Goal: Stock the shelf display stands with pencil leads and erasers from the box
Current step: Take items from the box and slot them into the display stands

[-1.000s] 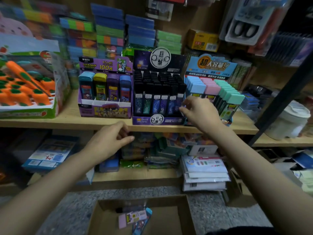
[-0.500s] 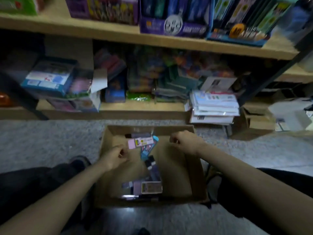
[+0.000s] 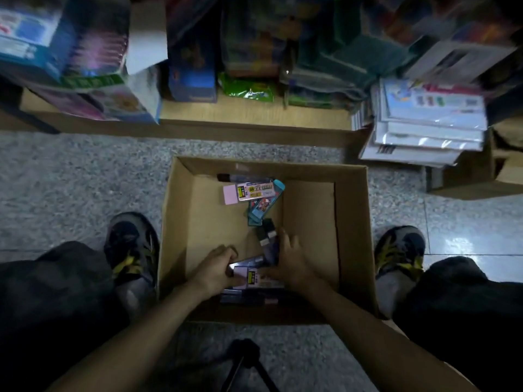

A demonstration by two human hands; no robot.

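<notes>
An open cardboard box (image 3: 351,222) stands on the floor between my feet. At its far end lie a pink eraser (image 3: 243,192) in a printed sleeve, a teal lead case (image 3: 264,205) and a dark lead case (image 3: 226,177). More dark lead cases (image 3: 267,236) lie in the middle. Both my hands are down in the near end of the box. My left hand (image 3: 216,268) curls its fingers round the left end of a pale purple eraser (image 3: 249,275). My right hand (image 3: 293,264) lies over the right side of the same pile, fingers spread forward. The display stands are out of view.
A low wooden shelf (image 3: 198,123) runs across the top, packed with boxed stationery. A stack of plastic-wrapped pads (image 3: 424,128) sits at the right, beside another carton (image 3: 506,165). My shoes (image 3: 133,244) flank the box. A dark tripod (image 3: 246,360) stands near the bottom edge.
The view dropped from the shelf stands to the floor box. Both hands left the shelf, came down to the box and reached into its near end, onto the eraser pile.
</notes>
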